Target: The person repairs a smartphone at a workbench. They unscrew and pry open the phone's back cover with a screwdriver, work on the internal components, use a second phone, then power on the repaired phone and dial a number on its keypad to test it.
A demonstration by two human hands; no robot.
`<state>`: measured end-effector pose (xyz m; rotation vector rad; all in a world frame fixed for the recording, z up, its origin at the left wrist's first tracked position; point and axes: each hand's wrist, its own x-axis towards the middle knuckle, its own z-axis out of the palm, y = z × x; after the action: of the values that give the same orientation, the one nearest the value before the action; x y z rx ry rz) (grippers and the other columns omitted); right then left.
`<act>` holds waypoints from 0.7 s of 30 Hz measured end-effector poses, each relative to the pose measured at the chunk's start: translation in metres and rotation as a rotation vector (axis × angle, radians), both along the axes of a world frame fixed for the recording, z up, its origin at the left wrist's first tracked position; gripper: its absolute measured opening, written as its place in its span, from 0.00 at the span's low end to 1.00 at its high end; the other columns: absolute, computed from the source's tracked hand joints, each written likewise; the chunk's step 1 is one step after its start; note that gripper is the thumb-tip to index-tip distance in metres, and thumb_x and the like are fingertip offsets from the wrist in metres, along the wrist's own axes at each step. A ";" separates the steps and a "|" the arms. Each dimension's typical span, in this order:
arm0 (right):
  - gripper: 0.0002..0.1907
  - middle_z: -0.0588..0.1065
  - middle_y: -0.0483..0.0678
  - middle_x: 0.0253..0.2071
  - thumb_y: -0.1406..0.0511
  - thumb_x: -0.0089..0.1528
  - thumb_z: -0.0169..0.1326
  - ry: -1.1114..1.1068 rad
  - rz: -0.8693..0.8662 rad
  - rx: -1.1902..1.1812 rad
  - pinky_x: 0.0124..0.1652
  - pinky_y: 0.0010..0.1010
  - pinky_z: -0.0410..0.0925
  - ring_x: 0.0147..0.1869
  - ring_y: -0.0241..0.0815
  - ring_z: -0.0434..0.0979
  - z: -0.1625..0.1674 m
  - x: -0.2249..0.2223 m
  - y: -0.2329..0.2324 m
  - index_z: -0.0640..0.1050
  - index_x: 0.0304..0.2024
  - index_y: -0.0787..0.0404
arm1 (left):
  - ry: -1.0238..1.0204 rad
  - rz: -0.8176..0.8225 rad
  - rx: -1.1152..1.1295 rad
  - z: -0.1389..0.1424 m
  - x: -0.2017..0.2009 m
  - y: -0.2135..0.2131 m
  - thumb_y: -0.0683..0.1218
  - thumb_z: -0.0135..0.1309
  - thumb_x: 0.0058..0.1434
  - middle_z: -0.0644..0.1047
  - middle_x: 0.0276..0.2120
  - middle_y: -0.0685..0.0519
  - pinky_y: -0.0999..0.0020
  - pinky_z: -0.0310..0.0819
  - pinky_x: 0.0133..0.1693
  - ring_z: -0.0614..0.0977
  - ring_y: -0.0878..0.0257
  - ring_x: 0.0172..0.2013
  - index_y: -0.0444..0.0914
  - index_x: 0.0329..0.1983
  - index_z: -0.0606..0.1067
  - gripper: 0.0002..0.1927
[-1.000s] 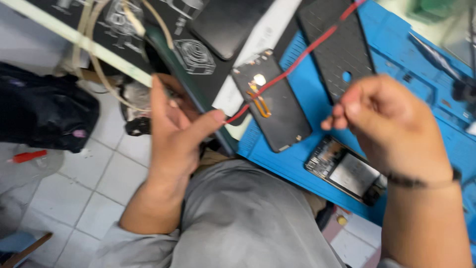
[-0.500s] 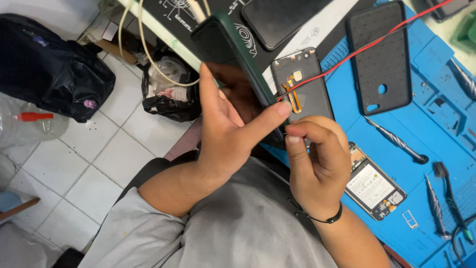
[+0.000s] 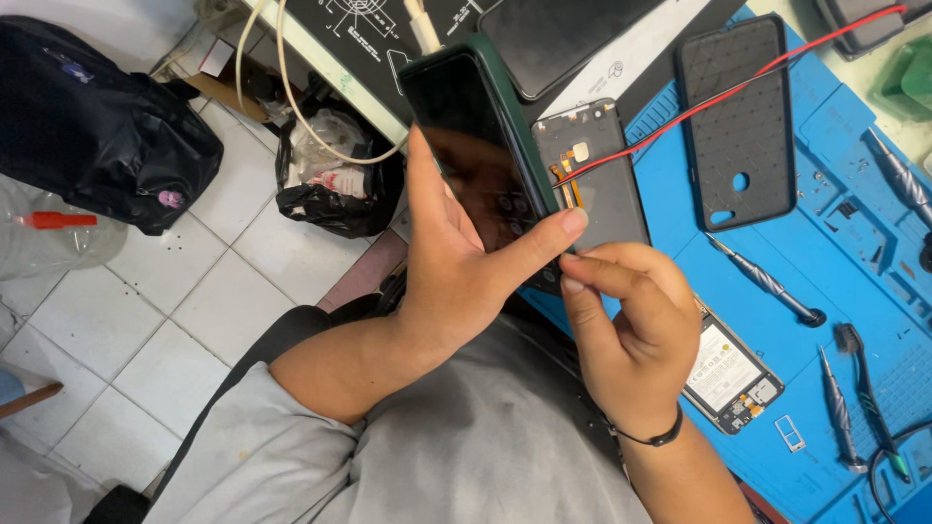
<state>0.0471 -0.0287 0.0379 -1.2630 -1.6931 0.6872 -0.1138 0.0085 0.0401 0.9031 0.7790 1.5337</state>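
two hands up close here, both over the person's grey-shirted lap. the left hand (image 3: pixel 456 281) is wrapped around a dark green-cased smartphone with a black glass screen (image 3: pixel 481 146), thumb pressed along its right edge, phone tilted up toward 12 o'clock. the right hand (image 3: pixel 631 330) sits at about 4 o'clock from the phone, fingers curled in, fingertips pinched at the phone's lower corner; can't tell if anything's between them.

just behind the phone, at 3 o'clock, an opened phone back with an orange flex cable (image 3: pixel 597 180) lies on the blue silicone repair mat (image 3: pixel 854 291), half hidden by the phone. a thin red wire (image 3: pixel 738 92) runs across a black textured phone case (image 3: pixel 743 121). a bare phone board with a battery (image 3: pixel 728 374) lies at 5 o'clock, and grey-handled screwdrivers (image 3: pixel 767 281) are further right. a black plastic bag (image 3: pixel 330 180) sits on the white tiled floor (image 3: pixel 194 291) at 9 o'clock.
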 end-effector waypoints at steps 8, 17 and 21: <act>0.14 0.75 0.55 0.58 0.76 0.64 0.62 -0.014 0.010 0.050 0.50 0.26 0.73 0.54 0.43 0.80 -0.012 -0.004 -0.008 0.79 0.53 0.67 | -0.064 -0.011 -0.054 0.000 0.000 0.004 0.30 0.62 0.65 0.74 0.52 0.45 0.70 0.80 0.55 0.81 0.64 0.50 0.29 0.70 0.51 0.38; 0.14 0.75 0.55 0.56 0.77 0.63 0.63 -0.009 -0.004 0.048 0.50 0.27 0.74 0.52 0.42 0.80 -0.023 -0.004 -0.011 0.80 0.52 0.68 | -0.044 0.005 -0.055 -0.004 0.003 0.004 0.30 0.63 0.65 0.73 0.51 0.46 0.69 0.81 0.54 0.81 0.64 0.50 0.30 0.68 0.52 0.37; 0.15 0.75 0.55 0.56 0.77 0.64 0.63 -0.023 -0.007 0.057 0.51 0.27 0.74 0.53 0.42 0.80 -0.023 -0.005 -0.013 0.80 0.53 0.68 | -0.002 0.005 -0.049 -0.006 0.002 0.005 0.30 0.63 0.65 0.74 0.51 0.47 0.70 0.81 0.53 0.81 0.64 0.49 0.31 0.69 0.52 0.38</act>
<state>0.0418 -0.0416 0.0146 -1.2407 -1.7143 0.6175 -0.1117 0.0130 0.0345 0.8643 0.8141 1.5132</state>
